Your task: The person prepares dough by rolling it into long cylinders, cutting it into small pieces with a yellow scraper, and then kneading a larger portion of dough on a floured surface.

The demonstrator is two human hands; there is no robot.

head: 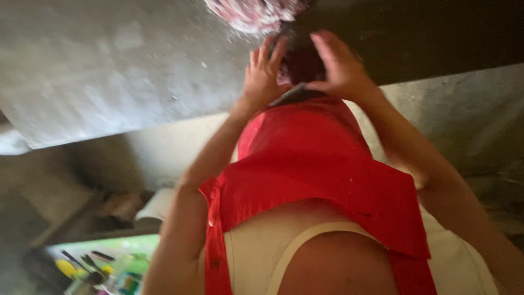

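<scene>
Holding a dark maroon object (299, 65) up between both hands, near the top middle of the head view; blur hides what kind of thing it is. Left hand (263, 74) sits against its left side, fingers (271, 52) upright and slightly spread. Right hand (339, 64) cups its right side, fingers curved over the top, thumb laid along the underside. A red cloth (316, 164) hangs below the hands and drapes wide across the forearms, over a pale cream garment (256, 257). Just above the hands, a pink-and-white patterned bundle (256, 12) at the top edge, apparently touching the dark object. Behind: grey concrete surface (109, 65). Bottom left corner: green tray (117, 251) with small tools and yellow bits, too blurred to tell; a white roll (155, 206) lies just above it
</scene>
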